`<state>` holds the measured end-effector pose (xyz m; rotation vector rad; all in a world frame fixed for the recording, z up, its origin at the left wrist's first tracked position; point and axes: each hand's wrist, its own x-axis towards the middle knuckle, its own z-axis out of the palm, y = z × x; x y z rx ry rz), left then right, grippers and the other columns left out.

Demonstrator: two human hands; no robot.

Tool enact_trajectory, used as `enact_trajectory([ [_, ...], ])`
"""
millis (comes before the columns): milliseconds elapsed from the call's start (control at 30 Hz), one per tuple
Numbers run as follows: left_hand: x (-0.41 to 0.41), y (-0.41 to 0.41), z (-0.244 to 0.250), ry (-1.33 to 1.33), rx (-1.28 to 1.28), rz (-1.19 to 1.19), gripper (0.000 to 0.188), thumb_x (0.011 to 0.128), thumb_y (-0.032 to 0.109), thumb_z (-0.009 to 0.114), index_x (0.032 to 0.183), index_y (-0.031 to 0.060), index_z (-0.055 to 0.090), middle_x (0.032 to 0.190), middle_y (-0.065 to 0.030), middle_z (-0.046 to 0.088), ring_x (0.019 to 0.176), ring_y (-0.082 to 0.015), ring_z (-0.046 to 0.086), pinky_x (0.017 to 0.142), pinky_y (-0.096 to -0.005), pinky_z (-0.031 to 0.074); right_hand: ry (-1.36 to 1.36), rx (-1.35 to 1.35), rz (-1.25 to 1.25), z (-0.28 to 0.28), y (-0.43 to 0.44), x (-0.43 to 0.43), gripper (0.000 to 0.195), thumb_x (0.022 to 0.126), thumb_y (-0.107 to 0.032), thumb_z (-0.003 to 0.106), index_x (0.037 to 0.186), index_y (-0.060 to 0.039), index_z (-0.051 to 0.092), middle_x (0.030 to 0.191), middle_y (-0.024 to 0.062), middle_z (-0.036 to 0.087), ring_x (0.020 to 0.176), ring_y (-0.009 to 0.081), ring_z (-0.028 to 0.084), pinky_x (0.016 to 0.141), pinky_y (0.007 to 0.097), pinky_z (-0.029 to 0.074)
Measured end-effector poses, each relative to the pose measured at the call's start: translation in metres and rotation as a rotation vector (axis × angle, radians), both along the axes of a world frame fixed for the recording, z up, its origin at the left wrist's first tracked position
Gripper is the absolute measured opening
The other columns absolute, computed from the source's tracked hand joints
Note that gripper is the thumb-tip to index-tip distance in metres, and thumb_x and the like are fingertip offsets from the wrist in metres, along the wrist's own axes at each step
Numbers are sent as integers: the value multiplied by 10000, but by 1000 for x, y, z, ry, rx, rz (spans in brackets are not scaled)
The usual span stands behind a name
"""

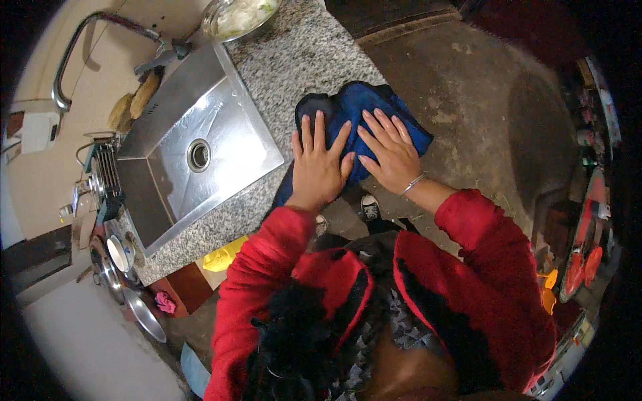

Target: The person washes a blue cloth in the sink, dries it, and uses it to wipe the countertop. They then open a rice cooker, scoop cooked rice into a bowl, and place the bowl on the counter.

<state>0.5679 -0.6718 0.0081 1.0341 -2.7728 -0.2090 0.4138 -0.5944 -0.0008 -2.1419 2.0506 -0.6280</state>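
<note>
A dark blue cloth (pixel 346 103) lies over the edge of the speckled granite counter (pixel 306 45), part of it hanging past the edge. My left hand (pixel 321 168) rests flat on the cloth's left part, fingers apart and palm down. Beside it, my right hand (pixel 393 153) is also palm down on the cloth, its fingers spread and a silver bangle on the wrist. Neither hand grasps anything that I can see. What lies beneath the cloth is hidden. To the left of my left hand is a stainless steel sink (pixel 225 145) with a round drain (pixel 199 155).
A curved faucet (pixel 75 45) rises behind the sink, near two brownish scrubbers (pixel 133 103). A bowl with pale contents (pixel 246 17) stands at the counter's far end. At lower left are a white bowl (pixel 119 254) and metal pans (pixel 145 316). A yellow item (pixel 220 256) hangs below the counter edge.
</note>
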Motion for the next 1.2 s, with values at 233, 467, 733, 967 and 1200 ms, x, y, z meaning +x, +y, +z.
enact_trajectory([
  [233,-57,-96,-8,-34,-98,-13,479,858,369,401,1309,225,325,1370,-157,239,1258,-354,215,1011,-479,162,84,-12,-99,-8,-85,-38,460,829,-294,451,1229,-69,414,1346,115,291,1253,295,226,1005,475,179],
  [467,-87,-177,-21,75,-144,-9,457,830,366,425,1266,230,389,1340,-141,306,1241,-333,260,999,-473,206,75,2,-233,-19,-163,-49,457,839,-264,418,1253,-74,377,1355,112,277,1228,314,266,954,514,250],
  [733,-104,-219,-28,90,-186,26,448,856,394,394,1283,265,353,1361,-106,287,1236,-301,290,991,-450,245,29,130,-342,-17,-207,-54,463,871,-274,357,1302,-116,298,1381,92,224,1233,310,269,965,482,261],
  [967,-62,-159,-31,109,-230,114,470,857,396,391,1280,191,370,1330,-161,320,1226,-336,288,1000,-466,206,272,63,-201,-15,-150,-29,469,864,-303,374,1299,-136,326,1379,78,247,1263,298,210,998,491,186],
  [1200,29,-49,-15,112,-148,200,485,830,328,447,1256,105,392,1319,-188,317,1230,-348,269,1005,-471,183,195,53,64,-4,-65,43,477,851,-289,407,1284,-99,350,1378,101,241,1272,305,184,1019,495,112],
])
